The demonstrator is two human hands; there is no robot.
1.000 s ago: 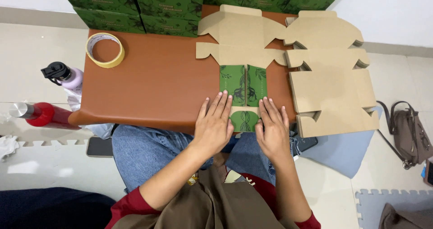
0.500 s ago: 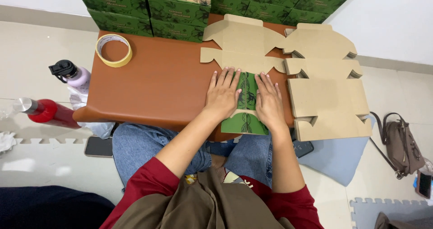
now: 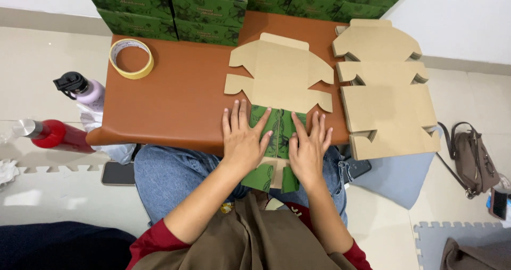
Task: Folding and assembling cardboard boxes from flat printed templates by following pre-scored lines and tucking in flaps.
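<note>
A flat die-cut cardboard box blank point(image 3: 279, 76) lies on the brown table point(image 3: 181, 100), brown side up at the far end. Its near flaps are folded over and show a green printed side point(image 3: 278, 126). My left hand point(image 3: 244, 134) presses flat on the left green flap, fingers spread. On the right green flap my right hand point(image 3: 308, 147) presses the same way. The near end of the blank point(image 3: 266, 177) hangs over the table edge above my lap.
A stack of flat brown blanks point(image 3: 386, 105) lies on the table's right side. Green printed boxes point(image 3: 207, 6) are stacked along the far edge. A tape roll point(image 3: 131, 58) sits far left. A purple bottle point(image 3: 80, 89) and a red bottle point(image 3: 50, 134) stand on the floor at left, a bag point(image 3: 471, 155) at right.
Both hands slid forward over the green flaps and then came back toward me. They now press flat on them near the table's front edge.
</note>
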